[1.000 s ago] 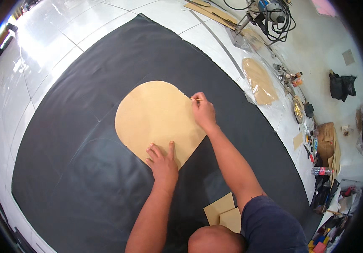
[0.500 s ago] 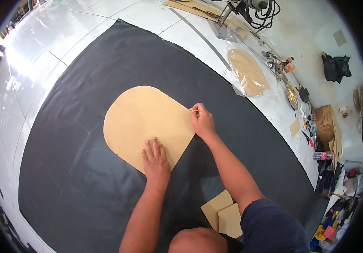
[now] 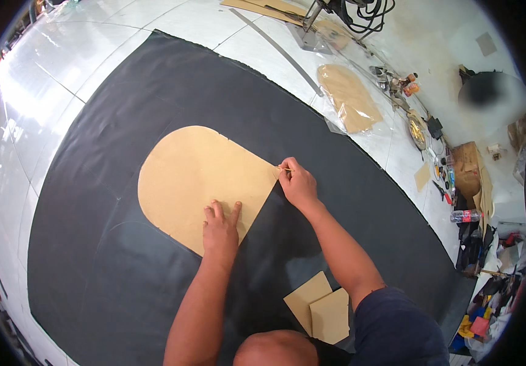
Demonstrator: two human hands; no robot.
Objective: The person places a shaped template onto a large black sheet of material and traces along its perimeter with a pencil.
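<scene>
A tan cardboard template [image 3: 180, 174], rounded at its far left end and straight at the right, lies on a large sheet of black leather-like material [image 3: 98, 287]. My left hand [image 3: 220, 232] rests on the template near its lower edge, fingers spread and pressing on the board. At the template's right corner, my right hand [image 3: 297, 185] pinches a thin, yellowish pen-like tool [image 3: 288, 169]. Its tip is at or beside the corner and too small to make out. Faint pale curved lines show on the black sheet left of the template.
Two smaller tan card pieces [image 3: 330, 314] overlap near my right knee. Beyond the sheet, a long metal ruler [image 3: 275, 50] and a plastic-wrapped tan pattern bundle [image 3: 348, 100] lie on the white tiled floor. A plastic bottle [image 3: 465, 216] and a cardboard box [image 3: 465, 165] stand at right.
My right hand has shifted slightly to the template's right corner, still pinching the tool. On my left hand, the index finger has spread away from the others. The whole view has shifted a little.
</scene>
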